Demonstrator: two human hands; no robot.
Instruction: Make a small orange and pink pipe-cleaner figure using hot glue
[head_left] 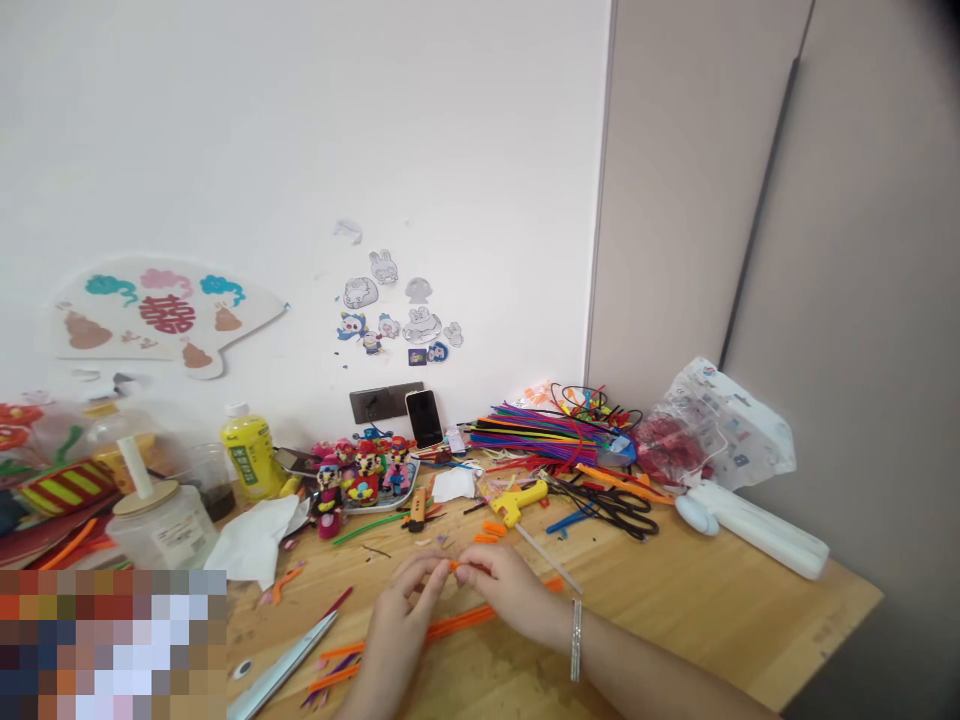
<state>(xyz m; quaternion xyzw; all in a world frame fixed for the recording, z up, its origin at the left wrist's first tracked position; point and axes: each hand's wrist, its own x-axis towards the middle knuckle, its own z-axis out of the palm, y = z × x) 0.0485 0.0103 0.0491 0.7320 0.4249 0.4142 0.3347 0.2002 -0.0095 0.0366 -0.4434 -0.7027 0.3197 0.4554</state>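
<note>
Room: A white wall (300,150) stood behind the work, bearing a paper fan decoration (161,315) and cartoon cut-outs (390,320). A beige partition (675,200) stood to the right.

Surface: A wooden surface (720,590) carried a dense spread of craft supplies.

Rear supplies: A bundle of multicoloured pipe cleaners (532,435) lay at the back, near a yellow glue gun (517,502) and black-handled scissors (619,510).

Front supplies: Long orange pipe cleaners (457,630) lay beneath the hands. A long metal blade (281,665) lay to their left, its edge unguarded.

Left hand (401,625): Closed to a pinch, fingers curled on the short orange piece.

Right hand (510,600): Also closed to a pinch on the same piece, with a metal bracelet (575,640) at the wrist.

Item location: The short orange piece (455,566) was held between both hands, just above the surface.

Risk: A loosened pinch could drop the piece among the scraps. A careless reach left could meet the blade. Whether the glue gun was hot could not be determined.
</note>
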